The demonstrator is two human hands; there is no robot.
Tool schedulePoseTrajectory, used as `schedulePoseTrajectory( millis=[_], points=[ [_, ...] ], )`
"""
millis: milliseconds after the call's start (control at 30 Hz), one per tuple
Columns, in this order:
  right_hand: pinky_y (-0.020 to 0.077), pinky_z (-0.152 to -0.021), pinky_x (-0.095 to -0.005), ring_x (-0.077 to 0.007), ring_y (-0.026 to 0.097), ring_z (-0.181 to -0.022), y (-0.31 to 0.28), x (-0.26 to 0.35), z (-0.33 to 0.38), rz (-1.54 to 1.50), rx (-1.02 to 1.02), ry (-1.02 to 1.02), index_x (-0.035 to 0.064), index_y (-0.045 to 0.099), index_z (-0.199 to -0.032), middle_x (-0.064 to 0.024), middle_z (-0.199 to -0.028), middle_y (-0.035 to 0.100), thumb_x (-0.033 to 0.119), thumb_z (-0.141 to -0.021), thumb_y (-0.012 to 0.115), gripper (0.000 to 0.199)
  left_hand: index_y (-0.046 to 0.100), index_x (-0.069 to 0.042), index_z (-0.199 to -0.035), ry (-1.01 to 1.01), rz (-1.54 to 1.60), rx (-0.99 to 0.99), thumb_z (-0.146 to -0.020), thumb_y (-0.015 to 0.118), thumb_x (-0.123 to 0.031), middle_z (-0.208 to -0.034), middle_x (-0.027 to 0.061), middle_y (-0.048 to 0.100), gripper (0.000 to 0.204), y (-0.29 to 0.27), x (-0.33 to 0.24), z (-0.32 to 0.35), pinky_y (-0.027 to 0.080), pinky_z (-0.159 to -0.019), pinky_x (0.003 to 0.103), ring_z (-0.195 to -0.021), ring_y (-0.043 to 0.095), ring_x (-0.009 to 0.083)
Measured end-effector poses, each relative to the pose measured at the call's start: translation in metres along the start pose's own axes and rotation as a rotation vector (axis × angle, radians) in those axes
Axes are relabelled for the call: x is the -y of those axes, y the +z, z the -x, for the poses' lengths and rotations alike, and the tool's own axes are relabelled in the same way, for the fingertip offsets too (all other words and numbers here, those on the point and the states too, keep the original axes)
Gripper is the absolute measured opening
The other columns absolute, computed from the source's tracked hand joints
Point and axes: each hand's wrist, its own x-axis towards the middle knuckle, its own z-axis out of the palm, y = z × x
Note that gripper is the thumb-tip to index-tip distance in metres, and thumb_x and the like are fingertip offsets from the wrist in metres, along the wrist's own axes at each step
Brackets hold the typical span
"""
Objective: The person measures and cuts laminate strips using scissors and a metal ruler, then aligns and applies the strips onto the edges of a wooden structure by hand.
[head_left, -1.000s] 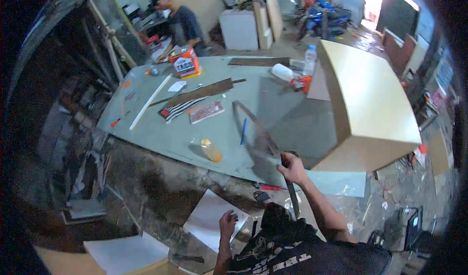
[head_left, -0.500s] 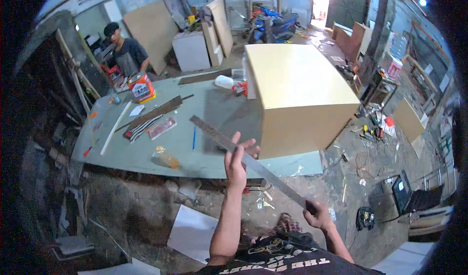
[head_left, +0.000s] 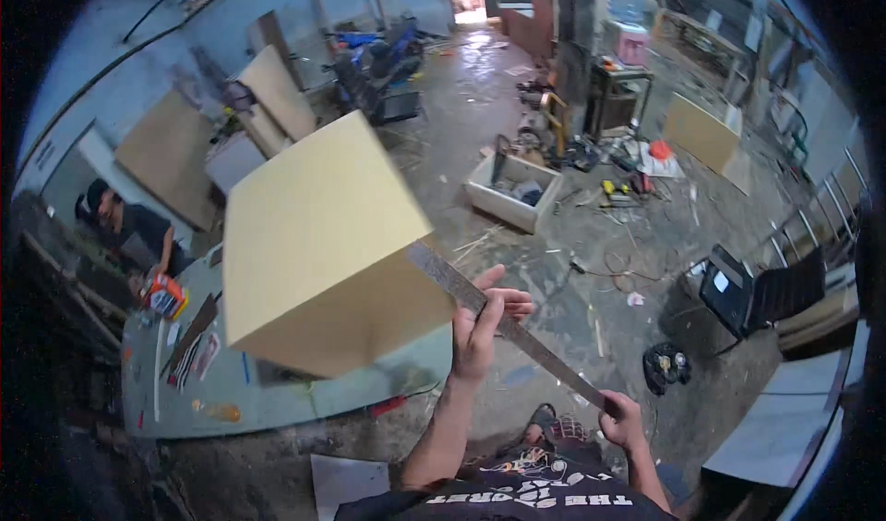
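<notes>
- Metal ruler (head_left: 517, 332), long and grey, slants from the pale box (head_left: 318, 244) down to the right, held above the floor.
- Left hand (head_left: 482, 323) wraps its middle; right hand (head_left: 623, 418) closes around its lower end.
- Box stands on a grey-green worktable (head_left: 305, 401) scattered with small tools.
- Concrete floor (head_left: 572, 207) is littered; boards lean on blue walls.
- Another person (head_left: 129, 230) sits beyond the table.

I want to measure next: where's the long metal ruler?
Head view, lower centre: metal ruler held by left hand and right hand, beside the yellow box.
</notes>
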Motion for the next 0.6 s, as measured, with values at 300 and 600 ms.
schedulePoseTrajectory(
  millis=[300, 600],
  points=[
    [0.0549, -0.078, -0.0331, -0.0262, 0.07, -0.084, -0.091, -0.043, -0.109, 0.078, -0.089, 0.065, 0.0013, 0.068, -0.114, -0.0153, -0.095, 0.069, 0.001, -0.072, 0.065, 0.043, 0.042, 0.006, -0.142, -0.067, -0.076, 0.148, -0.106, 0.05, -0.02, -0.105, 0.0193, 0.071, 0.045, 0.069, 0.089, -0.154, 0.057, -0.087, 0.038, -0.095, 0.071, 0.0246],
    [0.0559, -0.08, -0.0344, -0.0212, 0.07, -0.085, -0.069, -0.105, -0.244, -0.282, 0.155, 0.331, -0.0074, 0.072, -0.108, -0.0143, -0.091, 0.075, 0.003, -0.086, 0.045, 0.036, 0.04, 0.007, -0.143, -0.025, -0.002, 0.108, -0.096, 0.072, -0.021, -0.1, 0.0155, 0.071, 0.063, 0.042, 0.148, -0.33, 0.058, -0.075, 0.033, -0.084, 0.072, 0.0213]
  ],
)
